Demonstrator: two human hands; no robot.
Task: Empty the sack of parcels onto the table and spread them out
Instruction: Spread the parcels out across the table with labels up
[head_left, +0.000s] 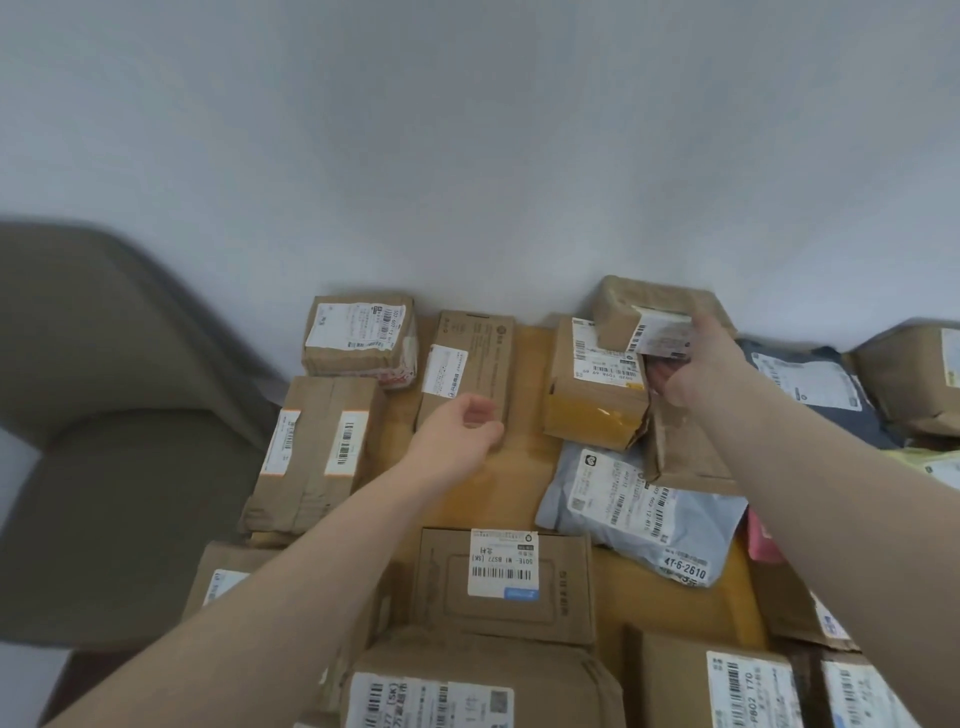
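Observation:
Several cardboard parcels and mailers with white labels lie spread over the wooden table (519, 483). My right hand (698, 366) grips a small brown box (623, 309) at the back, held over a taped box (592, 410) near the wall. My left hand (462, 431) hovers with loosely curled fingers at the near end of a long flat box (472, 358) and holds nothing. A grey plastic mailer (634, 514) lies under my right forearm. No sack is in view.
A khaki chair (104, 415) stands left of the table. A pale wall runs along the table's far edge. A dark blue mailer (810, 384) and a brown box (914, 379) lie at the far right. More boxes crowd the near edge.

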